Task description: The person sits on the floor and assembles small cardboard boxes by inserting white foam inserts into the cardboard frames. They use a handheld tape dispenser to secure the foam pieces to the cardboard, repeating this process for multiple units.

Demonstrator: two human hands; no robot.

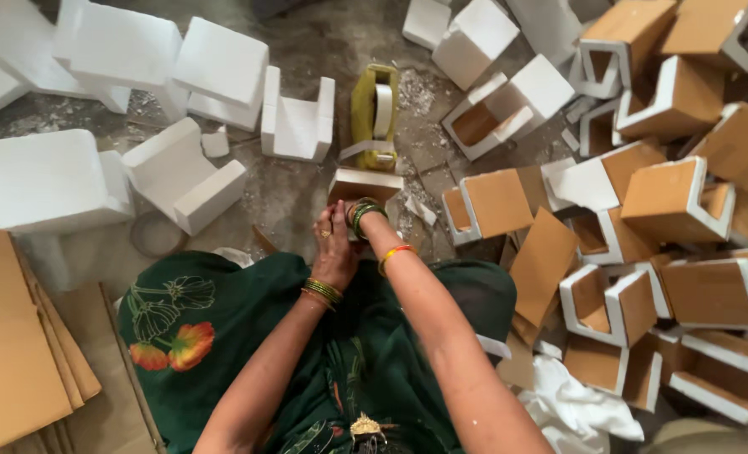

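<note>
Two bare forearms reach up from the bottom edge over a dark green flowered cloth covering the lap. Left hand lies with its fingers pressed together, flat against the near side of a small foam block faced with brown card; right hand is mostly hidden behind the left one and its green bangles, touching the same block, though whether its fingers pinch or lie flat I cannot tell. That block sits on the floor at dead centre, just beyond the knees. At twelve o'clock from it, almost touching, stands one yellow tape dispenser with a white roll. From nine to eleven o'clock lie about eight plain white foam pieces, some U-shaped, loosely spaced. From one to four o'clock a crowded heap of card-faced foam pieces runs off the right edge, well over a dozen, too overlapped to count exactly. One stack of flat brown card sheets fills the lower left at eight o'clock. White crumpled sheeting lies at five o'clock. Bare grey floor, littered with foam crumbs, shows only as a narrow strip between the hands and the dispenser and left toward ten o'clock; the right side is hemmed in.
</note>
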